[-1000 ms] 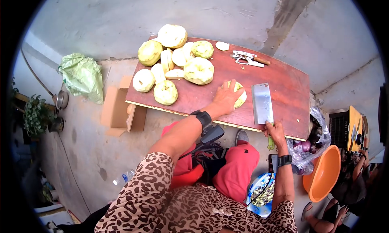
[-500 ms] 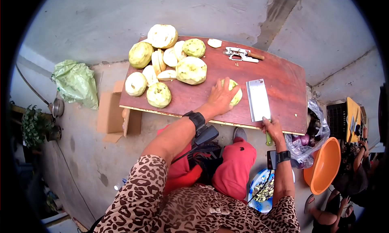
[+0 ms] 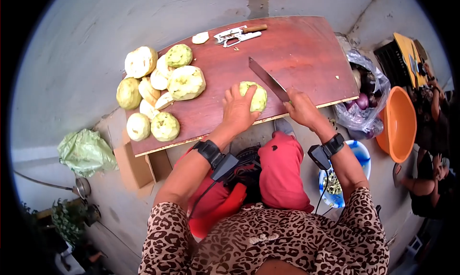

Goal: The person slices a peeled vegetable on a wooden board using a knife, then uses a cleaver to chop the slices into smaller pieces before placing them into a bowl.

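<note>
your right hand [image 3: 302,107] is turning the cleaver [image 3: 269,79] from broadside to nearly edge-on since the earlier frame, so it is seemingly lining up just beside the peeled vegetable [image 3: 258,98] near the front of the bench [image 3: 302,50]. your left hand [image 3: 236,107] is steadying that piece, fingers spreading around its side; your right fingers are wrapping the cleaver's grip end.

a knife [image 3: 268,79] of dully gleaming metal and fruit [image 3: 258,97] with an uneven, facet-cut surface appear with a table [image 3: 297,50] whose top is smooth and lightly glossy, a matt cardboard box [image 3: 131,167], a shiny plastic basin [image 3: 401,124], a crinkled plastic bag [image 3: 87,153], a cloth shirt [image 3: 225,232] and a scuffed, matt wall [image 3: 91,31].
</note>
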Action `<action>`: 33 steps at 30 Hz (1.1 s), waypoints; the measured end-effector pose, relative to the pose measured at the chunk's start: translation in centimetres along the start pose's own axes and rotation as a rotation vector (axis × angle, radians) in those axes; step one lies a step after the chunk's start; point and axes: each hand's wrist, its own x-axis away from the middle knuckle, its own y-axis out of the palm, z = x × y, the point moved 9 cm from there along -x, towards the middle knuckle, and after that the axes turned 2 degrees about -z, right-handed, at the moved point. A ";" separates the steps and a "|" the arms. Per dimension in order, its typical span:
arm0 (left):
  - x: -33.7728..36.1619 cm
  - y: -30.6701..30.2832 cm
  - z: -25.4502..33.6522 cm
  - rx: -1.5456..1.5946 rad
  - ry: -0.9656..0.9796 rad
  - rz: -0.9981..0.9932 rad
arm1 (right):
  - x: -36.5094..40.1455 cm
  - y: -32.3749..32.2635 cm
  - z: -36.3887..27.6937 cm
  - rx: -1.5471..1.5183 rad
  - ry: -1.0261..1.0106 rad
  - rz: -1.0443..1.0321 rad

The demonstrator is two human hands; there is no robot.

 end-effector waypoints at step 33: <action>0.4 -1.3 3.5 -0.043 0.341 0.032 | 4.4 -4.2 -6.2 0.185 -0.092 -0.220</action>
